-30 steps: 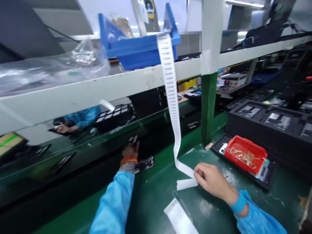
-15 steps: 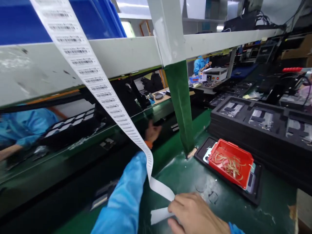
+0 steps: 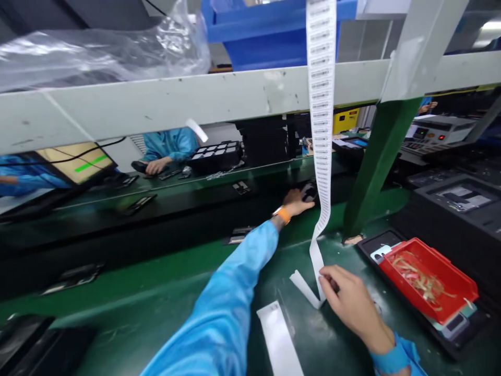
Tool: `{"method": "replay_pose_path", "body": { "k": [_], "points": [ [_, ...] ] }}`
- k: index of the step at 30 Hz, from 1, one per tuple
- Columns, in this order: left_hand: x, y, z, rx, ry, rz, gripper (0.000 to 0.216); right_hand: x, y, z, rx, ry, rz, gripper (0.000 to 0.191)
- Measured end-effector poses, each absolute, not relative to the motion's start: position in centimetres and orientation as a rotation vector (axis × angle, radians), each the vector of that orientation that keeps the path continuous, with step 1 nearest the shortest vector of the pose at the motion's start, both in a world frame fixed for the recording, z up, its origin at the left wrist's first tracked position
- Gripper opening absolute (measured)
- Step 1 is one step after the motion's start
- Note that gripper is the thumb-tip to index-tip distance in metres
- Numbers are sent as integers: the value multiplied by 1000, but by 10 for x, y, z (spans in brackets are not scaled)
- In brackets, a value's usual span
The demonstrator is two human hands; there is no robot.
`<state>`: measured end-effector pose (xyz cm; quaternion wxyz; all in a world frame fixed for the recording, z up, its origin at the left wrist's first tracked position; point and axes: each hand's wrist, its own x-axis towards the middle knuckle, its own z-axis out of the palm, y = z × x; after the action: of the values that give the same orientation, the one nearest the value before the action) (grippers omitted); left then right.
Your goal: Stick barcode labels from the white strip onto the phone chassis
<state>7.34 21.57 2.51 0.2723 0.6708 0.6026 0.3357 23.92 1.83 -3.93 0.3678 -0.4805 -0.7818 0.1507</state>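
Observation:
My left hand (image 3: pixel 296 203), with an orange wristband, is stretched out over the dark conveyor. Its thumb and fingers close on a small dark and silvery flat part (image 3: pixel 309 192). A long white strip of barcode labels (image 3: pixel 321 120) hangs from above the shelf, and its lower end folds on the green bench. My right hand (image 3: pixel 346 295) is beside that fold, fingers curled together and fingertips at the strip's edge; what lies between them is hidden. Nearer me, a separate white strip (image 3: pixel 279 339) lies on the bench.
A red tray of rubber bands (image 3: pixel 462 284) sits on a black tray at right, near black foam (image 3: pixel 465 201). A green post (image 3: pixel 378 167) and a white shelf beam (image 3: pixel 164 107) stand ahead. More flat parts (image 3: pixel 74 277) lie along the conveyor. Co-workers sit across it.
The view has swung left. My left hand, blurred and open before, now grips a flat part. My right hand has shifted to the side of the strip's folded end.

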Motion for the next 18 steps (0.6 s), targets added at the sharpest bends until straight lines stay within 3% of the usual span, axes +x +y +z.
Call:
{"method": "replay_pose_path", "body": {
  "k": [4, 8, 18],
  "points": [
    [-4, 106, 3, 1758, 1629, 988, 68, 214, 8, -42, -1229, -1806, 662, 19],
    [-18, 16, -21, 1701, 1579, 1129, 76, 163, 3, -49, -1131, -1641, 1025, 56],
    [-17, -16, -51, 1177, 898, 1030, 68, 150, 4, -58, -1214, -1491, 1157, 27]
  ]
}}
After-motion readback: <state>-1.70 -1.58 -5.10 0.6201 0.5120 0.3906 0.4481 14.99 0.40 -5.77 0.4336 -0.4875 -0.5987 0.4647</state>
